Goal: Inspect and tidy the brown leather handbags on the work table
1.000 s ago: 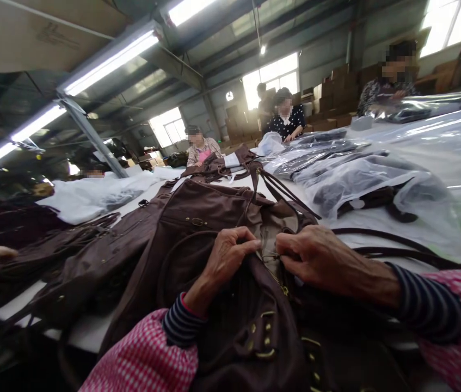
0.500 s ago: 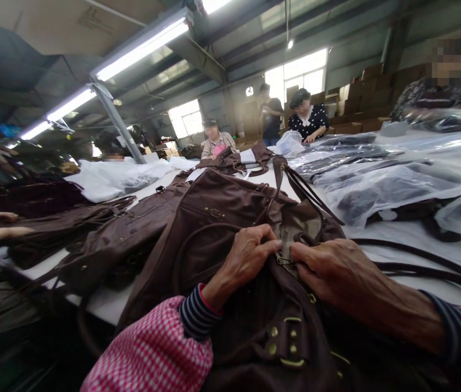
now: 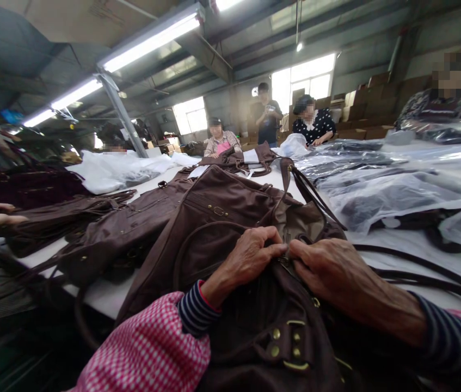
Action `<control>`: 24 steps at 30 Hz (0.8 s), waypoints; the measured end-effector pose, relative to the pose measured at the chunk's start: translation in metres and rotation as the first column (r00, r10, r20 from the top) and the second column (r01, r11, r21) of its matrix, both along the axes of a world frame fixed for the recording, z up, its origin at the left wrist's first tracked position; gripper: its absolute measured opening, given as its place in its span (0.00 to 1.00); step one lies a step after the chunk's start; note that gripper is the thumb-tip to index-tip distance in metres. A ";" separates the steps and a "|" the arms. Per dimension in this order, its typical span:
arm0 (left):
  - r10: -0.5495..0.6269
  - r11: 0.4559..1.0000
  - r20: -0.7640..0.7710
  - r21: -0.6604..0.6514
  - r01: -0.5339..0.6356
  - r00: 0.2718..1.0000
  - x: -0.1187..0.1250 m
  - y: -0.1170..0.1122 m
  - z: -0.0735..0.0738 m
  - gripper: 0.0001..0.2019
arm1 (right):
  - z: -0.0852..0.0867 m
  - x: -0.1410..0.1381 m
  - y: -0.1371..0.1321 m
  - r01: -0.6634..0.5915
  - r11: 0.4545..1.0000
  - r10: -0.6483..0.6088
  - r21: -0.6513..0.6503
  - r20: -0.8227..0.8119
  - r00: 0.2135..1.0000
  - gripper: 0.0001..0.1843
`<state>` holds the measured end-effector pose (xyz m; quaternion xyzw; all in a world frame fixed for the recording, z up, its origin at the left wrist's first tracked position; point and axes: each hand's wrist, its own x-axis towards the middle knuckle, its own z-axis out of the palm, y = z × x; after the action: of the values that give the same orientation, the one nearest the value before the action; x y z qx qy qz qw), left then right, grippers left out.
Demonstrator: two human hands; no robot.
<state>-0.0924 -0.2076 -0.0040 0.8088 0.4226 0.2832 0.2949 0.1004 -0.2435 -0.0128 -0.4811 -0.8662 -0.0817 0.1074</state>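
A dark brown leather handbag with brass-coloured fittings lies in front of me, its top partly unzipped so that a grey-brown lining shows. My left hand pinches the near-left edge of the opening between thumb and fingers. Close beside it, my right hand is closed on the opposite edge by the zipper. The fingertips almost meet, and whatever small part lies between them is mostly hidden. Long straps run out to the right from under my right forearm.
More brown bags lie to the left, where another person's hand rests on them. Bags in clear plastic cover the right side of the white table. Several people work or stand across the table, with cardboard boxes behind.
Both hands stay at the zipper, and the fingertips have shifted slightly. The view has tilted a little. The person standing at the back has turned somewhat.
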 end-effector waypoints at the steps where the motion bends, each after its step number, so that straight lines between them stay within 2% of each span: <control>1: -0.028 1.000 -0.021 -0.007 0.028 0.999 -0.002 0.000 0.002 0.09 | -0.002 -0.001 0.000 0.004 1.000 -0.004 0.007 -0.001 1.000 0.07; 6: -0.113 0.994 -0.103 -0.017 0.112 0.988 -0.009 -0.004 0.013 0.06 | -0.012 -0.002 0.000 -0.012 1.000 0.014 0.028 -0.057 0.998 0.06; 9: -0.079 0.996 -0.131 0.036 0.085 0.988 -0.005 -0.007 0.014 0.07 | -0.017 -0.004 0.000 -0.021 1.000 0.021 0.007 -0.092 0.996 0.07; 12: -0.023 0.990 -0.260 0.127 0.058 0.965 0.000 -0.008 0.014 0.08 | -0.018 -0.006 0.001 -0.040 0.999 0.041 0.010 -0.125 0.991 0.12; 14: -0.027 0.984 -0.347 0.155 0.085 0.938 0.000 -0.007 0.017 0.08 | -0.017 -0.007 0.002 -0.050 0.999 0.050 -0.002 -0.139 0.989 0.15; 16: -0.083 0.984 -0.353 0.116 0.131 0.932 -0.002 -0.003 0.023 0.08 | -0.014 -0.006 0.002 -0.065 0.997 0.061 -0.029 -0.142 0.988 0.18; 20: -0.241 0.970 -0.279 -0.045 0.238 0.930 -0.003 0.004 0.034 0.09 | -0.007 0.000 0.004 -0.117 0.992 0.108 -0.046 -0.155 0.982 0.23; 24: -0.142 0.981 -0.405 0.061 0.182 0.903 -0.001 0.006 0.032 0.05 | -0.002 0.004 0.007 -0.144 0.987 0.130 -0.069 -0.177 0.976 0.20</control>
<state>-0.0936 -0.2017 0.0277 0.8953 0.3906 0.1072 0.1854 0.1043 -0.2361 -0.0147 -0.4297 -0.8873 0.0030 0.1677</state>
